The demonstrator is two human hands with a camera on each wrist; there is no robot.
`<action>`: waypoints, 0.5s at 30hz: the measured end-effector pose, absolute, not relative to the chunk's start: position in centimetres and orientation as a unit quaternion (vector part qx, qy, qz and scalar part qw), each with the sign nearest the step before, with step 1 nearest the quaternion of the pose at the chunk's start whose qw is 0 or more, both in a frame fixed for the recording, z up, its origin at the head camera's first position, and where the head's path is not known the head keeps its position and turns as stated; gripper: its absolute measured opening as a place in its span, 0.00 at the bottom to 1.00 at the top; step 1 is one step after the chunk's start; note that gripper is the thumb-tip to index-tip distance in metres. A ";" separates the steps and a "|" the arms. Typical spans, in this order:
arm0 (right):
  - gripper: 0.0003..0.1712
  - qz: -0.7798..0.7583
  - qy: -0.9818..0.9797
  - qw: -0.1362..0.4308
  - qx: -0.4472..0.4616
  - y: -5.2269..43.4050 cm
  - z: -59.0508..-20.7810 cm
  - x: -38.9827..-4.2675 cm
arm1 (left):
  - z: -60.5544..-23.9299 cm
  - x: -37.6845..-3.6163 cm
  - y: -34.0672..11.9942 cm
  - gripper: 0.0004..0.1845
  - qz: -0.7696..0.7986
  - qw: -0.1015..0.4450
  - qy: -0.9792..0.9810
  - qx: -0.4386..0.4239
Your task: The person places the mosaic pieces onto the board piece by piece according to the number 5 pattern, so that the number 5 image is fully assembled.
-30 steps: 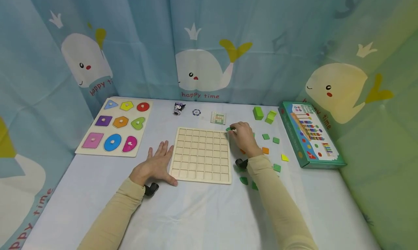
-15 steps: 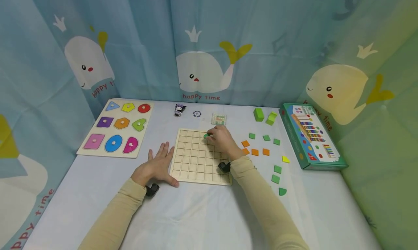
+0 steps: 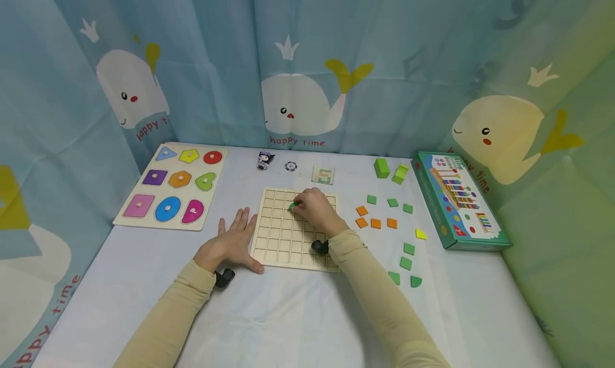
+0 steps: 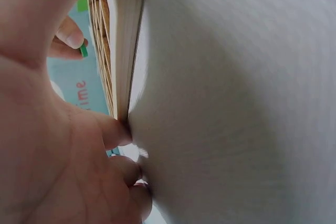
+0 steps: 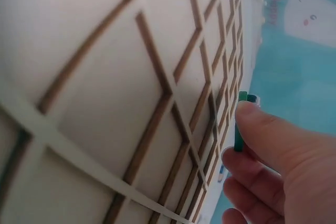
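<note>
1. Fingers of the left hand (image 3: 229,245) are spread wide and straight on the white tablecloth (image 3: 283,320), with the thumb well away from them. The index finger touches the left side of the wooden grid board (image 3: 269,243), and the thumb tip lies at its near left corner. The left wrist view shows a fingertip against the foot of the board's edge.

2. The right hand (image 3: 315,208) pinches a small green piece (image 3: 293,205) between thumb and fingertip; the gap is only as wide as the piece is thick. The right wrist view shows the thumb on one face, with the other fingers curled below.

3. That green piece is over the far half of the board. The left wrist view shows it apart from the grid's surface; which cell lies beneath it, I cannot tell.

4. To the right of the board lie four orange squares (image 3: 376,224), several green squares (image 3: 405,263), a green quarter-circle (image 3: 416,281) and a yellow piece (image 3: 420,234).

5. Beyond the board, a figurine (image 3: 263,161), a round chip (image 3: 290,166) and a patterned tile (image 3: 323,174) lie in a row. A peg puzzle (image 3: 172,192) is at the left, a green box (image 3: 461,197) at the right.
</note>
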State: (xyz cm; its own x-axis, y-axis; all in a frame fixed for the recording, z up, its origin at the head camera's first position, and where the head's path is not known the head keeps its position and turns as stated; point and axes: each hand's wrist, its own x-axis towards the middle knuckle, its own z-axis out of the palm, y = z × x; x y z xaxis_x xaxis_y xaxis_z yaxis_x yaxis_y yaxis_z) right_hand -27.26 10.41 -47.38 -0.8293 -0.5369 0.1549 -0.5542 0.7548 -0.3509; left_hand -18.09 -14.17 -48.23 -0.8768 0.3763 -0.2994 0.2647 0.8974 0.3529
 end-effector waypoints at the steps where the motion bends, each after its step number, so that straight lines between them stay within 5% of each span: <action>1: 0.11 0.196 -0.936 0.020 0.292 10.3 -47.4 -27.2 | -48.3 -18.1 -14.2 0.79 0.153 0.183 0.957 0.167; 15: 0.12 0.186 -0.938 0.021 0.293 9.9 -47.4 -26.7 | -48.2 -18.1 -14.3 0.79 0.160 0.187 0.955 0.168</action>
State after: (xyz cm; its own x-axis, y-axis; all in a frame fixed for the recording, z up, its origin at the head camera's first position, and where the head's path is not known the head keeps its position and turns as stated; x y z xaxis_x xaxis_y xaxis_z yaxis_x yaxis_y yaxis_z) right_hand -26.74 9.91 -47.42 -0.8269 -0.5423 0.1487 -0.5580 0.7589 -0.3358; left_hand -18.10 -14.26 -48.17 -0.8740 0.3804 -0.3025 0.2606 0.8922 0.3689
